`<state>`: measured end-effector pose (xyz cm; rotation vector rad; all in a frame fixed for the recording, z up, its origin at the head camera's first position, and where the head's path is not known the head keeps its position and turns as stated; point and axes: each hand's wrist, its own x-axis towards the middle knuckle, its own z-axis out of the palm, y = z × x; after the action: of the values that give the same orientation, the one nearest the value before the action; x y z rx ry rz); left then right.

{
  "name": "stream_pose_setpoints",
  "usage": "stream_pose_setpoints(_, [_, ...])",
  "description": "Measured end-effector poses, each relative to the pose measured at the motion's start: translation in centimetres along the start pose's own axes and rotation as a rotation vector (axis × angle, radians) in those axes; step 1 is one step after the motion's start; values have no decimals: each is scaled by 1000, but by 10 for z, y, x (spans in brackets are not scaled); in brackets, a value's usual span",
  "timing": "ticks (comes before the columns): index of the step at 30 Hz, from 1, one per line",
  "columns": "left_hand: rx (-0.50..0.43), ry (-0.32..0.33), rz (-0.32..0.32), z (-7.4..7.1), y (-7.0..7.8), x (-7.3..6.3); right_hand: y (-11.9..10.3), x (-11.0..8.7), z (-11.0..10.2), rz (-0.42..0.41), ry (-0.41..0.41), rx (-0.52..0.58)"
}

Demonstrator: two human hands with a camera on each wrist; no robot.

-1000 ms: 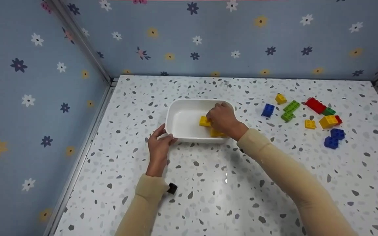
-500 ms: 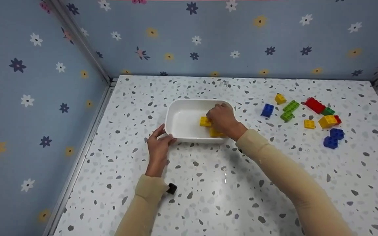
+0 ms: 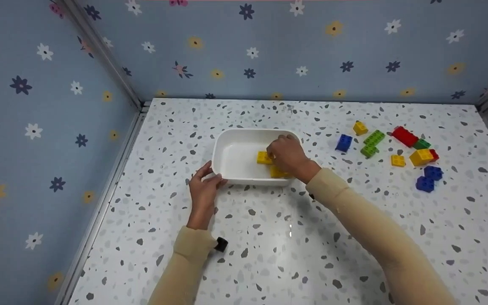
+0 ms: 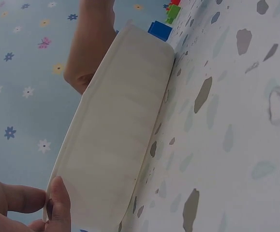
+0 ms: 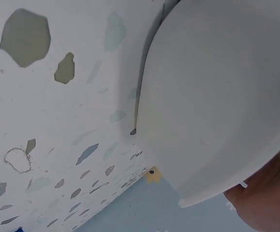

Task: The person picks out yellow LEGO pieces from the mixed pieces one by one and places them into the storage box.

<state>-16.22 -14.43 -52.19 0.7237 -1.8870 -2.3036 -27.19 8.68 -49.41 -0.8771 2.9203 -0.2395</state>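
A white plastic tub (image 3: 239, 163) stands on the speckled table. My left hand (image 3: 203, 190) grips its near left corner, thumb on the rim and fingers along the outside; the left wrist view shows the thumb (image 4: 60, 203) against the wall. My right hand (image 3: 288, 154) reaches over the near rim into the tub's right half. Its curled fingers are at a yellow toy brick (image 3: 263, 157) and appear to hold it, though the fingertips are hidden. Another yellow brick (image 3: 278, 172) lies below the hand. In the right wrist view the tub wall (image 5: 217, 106) hides the bricks.
Right of the tub lie loose bricks: a blue one (image 3: 344, 143), a yellow one (image 3: 360, 128), light green ones (image 3: 373, 137), a red one (image 3: 405, 136), a larger yellow one (image 3: 421, 157) and dark blue ones (image 3: 425, 184). Flowered panels (image 3: 244, 51) border the table behind and left.
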Motion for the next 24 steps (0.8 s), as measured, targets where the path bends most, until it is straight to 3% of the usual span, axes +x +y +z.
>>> stream_pose_setpoints(7, [-12,0,7,0,-1,0,3,-9,-5,-1,18,38])
stream_pose_setpoints(15, [-8,1,6,1,-2,1,12,-25,-11,-11,132,121])
stream_pose_setpoints(24, [-16,-12,3,0,-1,0,20,-44,-18,-10,229,142])
